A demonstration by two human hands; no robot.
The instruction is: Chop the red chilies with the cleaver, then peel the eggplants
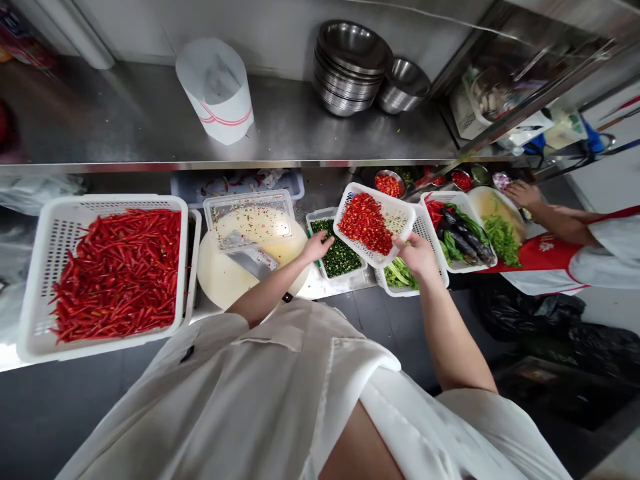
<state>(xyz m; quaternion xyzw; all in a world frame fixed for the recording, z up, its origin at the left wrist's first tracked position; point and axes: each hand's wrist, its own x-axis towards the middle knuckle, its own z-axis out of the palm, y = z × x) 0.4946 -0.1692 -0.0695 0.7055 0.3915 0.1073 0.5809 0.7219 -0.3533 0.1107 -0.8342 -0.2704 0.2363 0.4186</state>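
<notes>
White jacket (pixel 280 373): nearest my head camera, behind both hands.
Right hand (pixel 419 255): clamped on the near right corner of a small white basket (pixel 363 256), thumb over the rim.
Chopped red chilli (pixel 365 223): in that basket, to the left of my right hand, bunched toward the side away from the grip. I'd keep that end up, since a one-cornered hold could let it dip and spill; a second hand under the far wall would steady it.
Left hand (pixel 320 245): apart from the right, over the left side of a tub (pixel 350 272) of chopped green pieces (pixel 340 259). I cannot tell whether its fingertips touch anything.
Leafy stalks (pixel 400 273): in another basket, below and left of my right hand, partly under the small one.
Cleaver (pixel 255 265): flat on the round board (pixel 215 283), left of my left hand; I'd keep that forearm clear of its edge.
Whole red chillies (pixel 120 280): in the big basket (pixel 43 287), far left of both hands.
Co-worker's hand (pixel 523 193): well right of mine, near cut greens (pixel 503 240).
</notes>
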